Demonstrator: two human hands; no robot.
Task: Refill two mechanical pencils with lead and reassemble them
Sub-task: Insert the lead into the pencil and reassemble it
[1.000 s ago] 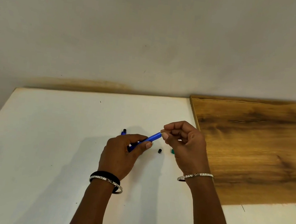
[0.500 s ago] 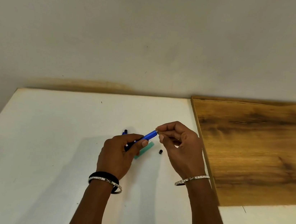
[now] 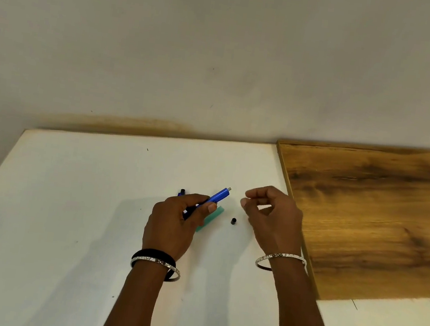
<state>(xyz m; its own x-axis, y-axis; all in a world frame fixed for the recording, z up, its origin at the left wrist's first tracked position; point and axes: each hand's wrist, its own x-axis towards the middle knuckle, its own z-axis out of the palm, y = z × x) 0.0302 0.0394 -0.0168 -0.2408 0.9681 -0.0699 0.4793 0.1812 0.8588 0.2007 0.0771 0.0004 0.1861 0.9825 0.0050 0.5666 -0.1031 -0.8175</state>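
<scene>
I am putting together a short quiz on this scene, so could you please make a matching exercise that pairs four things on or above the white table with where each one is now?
Things:
1. blue mechanical pencil barrel
2. small black cylindrical cap
3. flat teal plastic lead case
4. brown wood-grain board

Places:
A. lying on the right part of the white table, against the wall
B. standing alone on the table between the two hands
C. gripped in the left hand, tip raised toward the right hand
D. flat on the table, partly hidden by the left hand

Pairs: 1-C, 2-B, 3-D, 4-A
</scene>
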